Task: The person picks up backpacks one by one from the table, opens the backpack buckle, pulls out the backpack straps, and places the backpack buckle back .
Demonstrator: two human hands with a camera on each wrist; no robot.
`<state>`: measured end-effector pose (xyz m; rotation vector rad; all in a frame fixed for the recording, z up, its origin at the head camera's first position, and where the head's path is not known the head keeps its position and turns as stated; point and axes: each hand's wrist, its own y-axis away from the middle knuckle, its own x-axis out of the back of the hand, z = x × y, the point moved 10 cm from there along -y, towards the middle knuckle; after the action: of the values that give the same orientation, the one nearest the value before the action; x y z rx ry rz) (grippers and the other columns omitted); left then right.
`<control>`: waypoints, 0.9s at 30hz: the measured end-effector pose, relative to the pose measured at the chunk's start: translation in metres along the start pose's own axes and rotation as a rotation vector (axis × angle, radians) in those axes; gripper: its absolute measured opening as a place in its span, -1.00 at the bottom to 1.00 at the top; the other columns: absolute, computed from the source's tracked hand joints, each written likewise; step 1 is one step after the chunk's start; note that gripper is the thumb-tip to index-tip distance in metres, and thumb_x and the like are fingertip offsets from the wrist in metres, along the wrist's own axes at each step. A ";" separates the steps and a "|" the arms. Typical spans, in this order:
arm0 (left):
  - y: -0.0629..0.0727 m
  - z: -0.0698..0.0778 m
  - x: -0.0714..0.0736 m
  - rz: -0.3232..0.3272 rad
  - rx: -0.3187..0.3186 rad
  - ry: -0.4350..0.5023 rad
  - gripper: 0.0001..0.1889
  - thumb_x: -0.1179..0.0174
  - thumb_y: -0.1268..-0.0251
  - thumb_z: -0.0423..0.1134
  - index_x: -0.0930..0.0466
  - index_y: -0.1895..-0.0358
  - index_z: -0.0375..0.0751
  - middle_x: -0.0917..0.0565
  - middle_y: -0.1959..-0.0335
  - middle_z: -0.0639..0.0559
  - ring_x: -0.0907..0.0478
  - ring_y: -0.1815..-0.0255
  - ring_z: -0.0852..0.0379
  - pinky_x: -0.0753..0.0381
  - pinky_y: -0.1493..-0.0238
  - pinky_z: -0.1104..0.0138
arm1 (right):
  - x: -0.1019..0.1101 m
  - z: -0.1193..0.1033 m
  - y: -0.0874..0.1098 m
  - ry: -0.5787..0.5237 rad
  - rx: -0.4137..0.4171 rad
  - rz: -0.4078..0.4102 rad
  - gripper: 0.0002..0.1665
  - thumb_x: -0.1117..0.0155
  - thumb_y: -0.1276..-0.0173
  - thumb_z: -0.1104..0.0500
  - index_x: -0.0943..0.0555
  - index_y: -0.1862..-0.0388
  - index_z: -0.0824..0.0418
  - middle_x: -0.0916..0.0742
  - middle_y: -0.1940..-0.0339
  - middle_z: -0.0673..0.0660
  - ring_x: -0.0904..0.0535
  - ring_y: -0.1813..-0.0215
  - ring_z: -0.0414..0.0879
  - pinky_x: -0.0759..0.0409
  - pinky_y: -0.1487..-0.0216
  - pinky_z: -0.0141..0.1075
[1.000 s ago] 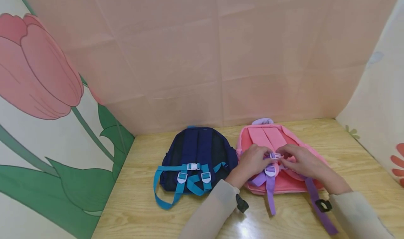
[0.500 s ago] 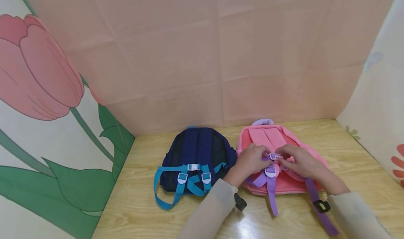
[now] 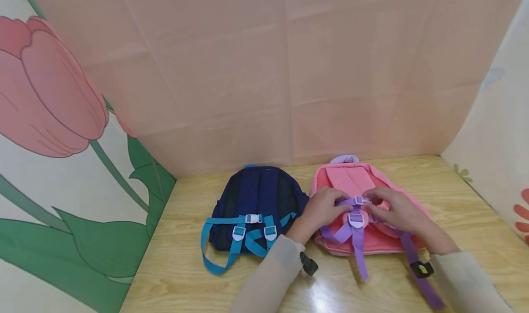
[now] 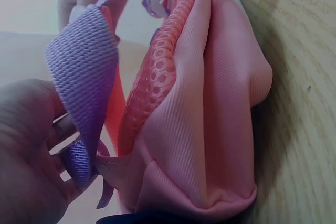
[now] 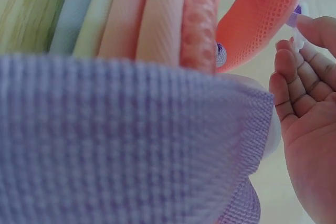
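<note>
A pink backpack (image 3: 378,239) lies on the table with its strap side up. White buckle pieces (image 3: 359,200) sit on a purple chest strap (image 3: 348,203) across its front. My left hand (image 3: 320,209) pinches that purple strap just left of the buckle. On the other side, my right hand (image 3: 394,209) pinches the buckle's right end between thumb and fingers. In the right wrist view my right hand (image 5: 312,98) has its fingertips on a small white piece. Whether the buckle halves are joined is hidden by the fingers. A white strap adjuster (image 3: 356,220) shows below.
Touching the pink bag's left side is a dark blue backpack (image 3: 258,189) with turquoise straps and a white buckle (image 3: 253,218). Loose purple strap ends (image 3: 423,276) hang onto the wooden table (image 3: 177,258). A pinkish cloth (image 3: 231,74) hangs behind.
My left hand has shifted slightly left along the purple strap, leaving more of the strap and buckle in sight. The right hand stays nearly in place.
</note>
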<state>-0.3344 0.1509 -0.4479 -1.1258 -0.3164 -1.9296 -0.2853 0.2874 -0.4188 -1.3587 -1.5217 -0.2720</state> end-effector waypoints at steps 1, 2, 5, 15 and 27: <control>0.000 0.001 0.000 0.006 -0.005 -0.005 -0.71 -0.32 -0.35 0.06 -0.75 -0.07 0.18 -0.70 0.12 0.39 -0.53 0.10 0.48 -0.49 0.01 0.58 | 0.000 0.001 0.000 -0.003 -0.001 0.005 -0.64 -0.55 -0.20 0.26 -0.70 0.03 0.06 -0.73 0.24 -0.17 -0.58 0.23 -0.36 -0.61 0.26 -0.31; 0.000 0.001 0.001 0.013 -0.007 -0.009 -0.71 -0.32 -0.34 0.06 -0.75 -0.07 0.18 -0.71 0.11 0.39 -0.54 0.09 0.47 -0.49 0.00 0.58 | 0.000 0.001 0.000 -0.005 -0.002 0.010 -0.64 -0.54 -0.20 0.26 -0.70 0.03 0.05 -0.73 0.24 -0.17 -0.58 0.23 -0.36 -0.61 0.26 -0.31; 0.000 0.001 0.002 0.032 0.001 -0.025 -0.70 -0.32 -0.34 0.07 -0.75 -0.08 0.19 -0.71 0.09 0.38 -0.53 0.08 0.45 -0.48 -0.01 0.57 | 0.001 0.002 0.001 -0.011 -0.007 0.022 -0.65 -0.54 -0.21 0.27 -0.70 0.04 0.05 -0.73 0.24 -0.16 -0.58 0.23 -0.36 -0.61 0.25 -0.30; 0.000 0.006 0.005 0.070 0.014 -0.027 -0.70 -0.32 -0.35 0.06 -0.75 -0.09 0.18 -0.72 0.08 0.35 -0.51 0.11 0.42 -0.45 0.04 0.57 | 0.002 0.009 0.002 0.012 -0.019 0.021 -0.65 -0.52 -0.22 0.27 -0.69 0.03 0.04 -0.72 0.26 -0.18 -0.58 0.24 -0.37 -0.63 0.23 -0.23; 0.001 0.010 0.000 0.078 0.014 -0.035 -0.72 -0.28 -0.38 0.06 -0.73 -0.09 0.19 -0.70 0.05 0.37 -0.49 0.06 0.43 -0.44 -0.01 0.56 | 0.000 0.009 0.003 -0.005 -0.027 -0.008 -0.67 -0.51 -0.26 0.25 -0.68 0.01 0.04 -0.72 0.23 -0.17 -0.58 0.23 -0.35 -0.63 0.23 -0.26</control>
<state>-0.3277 0.1562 -0.4423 -1.1469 -0.3005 -1.8386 -0.2878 0.2943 -0.4240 -1.3762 -1.5325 -0.2955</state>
